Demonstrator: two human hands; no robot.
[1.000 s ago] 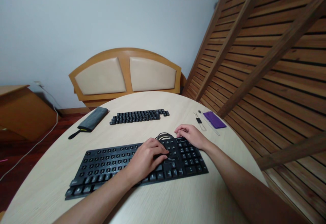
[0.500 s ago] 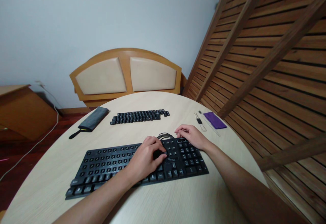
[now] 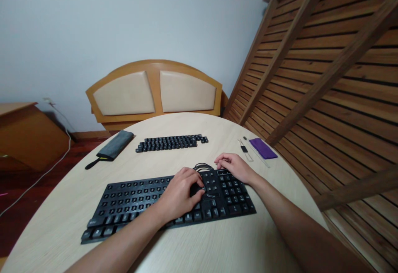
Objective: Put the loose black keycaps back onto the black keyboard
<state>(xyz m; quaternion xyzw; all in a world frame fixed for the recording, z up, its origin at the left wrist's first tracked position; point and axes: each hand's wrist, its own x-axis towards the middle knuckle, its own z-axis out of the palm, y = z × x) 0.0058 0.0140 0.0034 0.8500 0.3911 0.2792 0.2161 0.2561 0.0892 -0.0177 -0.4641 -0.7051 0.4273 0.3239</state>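
A black keyboard (image 3: 130, 196) lies at a slant on the round table, with bare switches across much of its left and middle. My left hand (image 3: 180, 194) is over the right part of its main block. Thumb and index finger close on a small keycap (image 3: 202, 189) there, mostly covered by the fingertips. At the back right edge, above the number pad (image 3: 234, 194), my right hand (image 3: 234, 167) holds the keyboard with bent fingers. Beyond it, loose black keycaps (image 3: 168, 142) stand in rows on the tabletop.
A grey pouch (image 3: 116, 145) lies on the left of the table (image 3: 174, 124). To the right are a wire keycap puller (image 3: 244, 149), a thin brush (image 3: 256, 152) and a folded purple cloth (image 3: 263, 148). A coiled cable (image 3: 203, 166) sits behind the keyboard.
The whole view has shifted very slightly. Both hands keep their places on the keyboard, and the left thumb and index finger stay at the same keycap.
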